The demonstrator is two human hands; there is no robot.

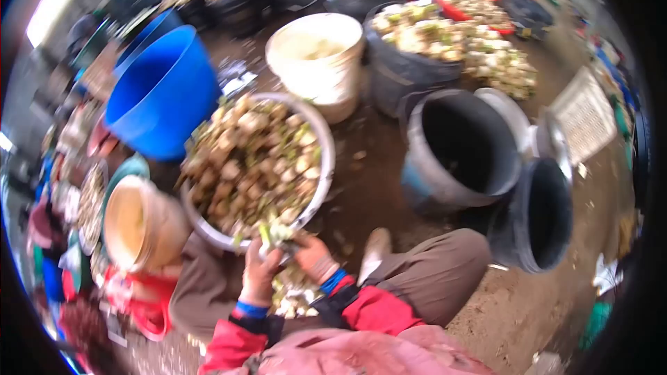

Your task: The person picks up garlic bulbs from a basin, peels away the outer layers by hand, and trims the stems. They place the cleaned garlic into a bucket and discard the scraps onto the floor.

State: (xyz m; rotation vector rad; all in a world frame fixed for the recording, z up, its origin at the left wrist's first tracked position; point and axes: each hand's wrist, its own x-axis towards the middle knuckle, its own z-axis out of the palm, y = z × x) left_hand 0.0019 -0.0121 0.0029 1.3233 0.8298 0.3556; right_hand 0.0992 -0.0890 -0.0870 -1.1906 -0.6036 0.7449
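Note:
A pale vegetable with green stalk ends (pixel 276 230) is at the near rim of a wide round tub (pixel 329 160). My left hand (pixel 258 274) is closed on its left side, thumb and fingers upward. My right hand (pixel 316 260) is closed close against its right side; blur hides what lies in those fingers. Brown and whitish vegetables with green bits (pixel 243 160) are heaped in the tub. Below and between my hands are white pieces (pixel 295 295), partly covered by my wrists.
A blue bucket (pixel 163 90) and cream bucket (pixel 319 76) stand beyond the tub. Dark buckets (pixel 462 149) are at right. A pale bucket (pixel 142 226) and red container (pixel 149 312) are at left. Heaped vegetables (pixel 500 66) lie at the back.

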